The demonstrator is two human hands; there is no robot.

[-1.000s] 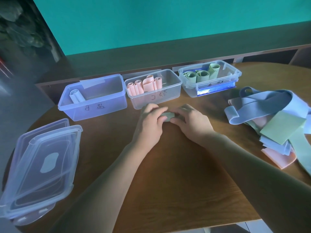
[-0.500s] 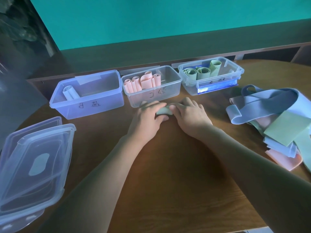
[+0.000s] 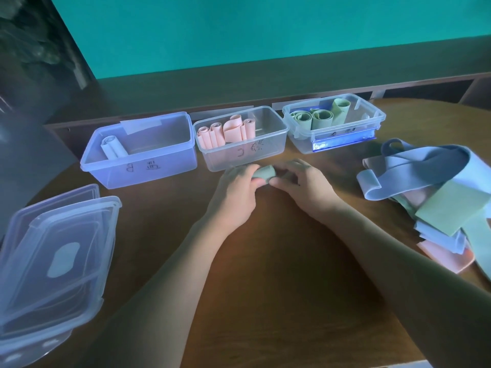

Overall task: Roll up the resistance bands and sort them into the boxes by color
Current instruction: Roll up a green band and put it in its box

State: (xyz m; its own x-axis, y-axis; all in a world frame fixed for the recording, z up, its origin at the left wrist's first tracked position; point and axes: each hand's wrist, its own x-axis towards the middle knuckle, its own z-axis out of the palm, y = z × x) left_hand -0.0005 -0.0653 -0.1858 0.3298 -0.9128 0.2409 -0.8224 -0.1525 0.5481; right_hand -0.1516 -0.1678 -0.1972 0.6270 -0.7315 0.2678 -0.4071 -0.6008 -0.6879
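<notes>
Two forearms reach in from the bottom edge and converge over the middle of the wooden table [image 3: 265, 261], your wrists low, knuckles up. Your left hand [image 3: 233, 189] and right hand [image 3: 303, 185] meet just in front of the middle box [image 3: 240, 140]. Both have fingers curled around the rolled green band [image 3: 264, 172], one hand on each end, thumbs at the near side; only the roll's centre shows between them. Can't tell if it's lifted or resting on the table.

Stack of clear lids [image 3: 53, 256] sits at your far left, near the table edge. Pile of unrolled bands [image 3: 435, 197], blue, green and pink, lies at your right, well apart from your hands.

Three open boxes stand in a row at the far edge. Left box [image 3: 138, 152] holds one pale blue roll [image 3: 113, 147]. The middle one holds pink rolls [image 3: 225, 132]. Right box [image 3: 334, 122] holds green rolls [image 3: 318, 116].
</notes>
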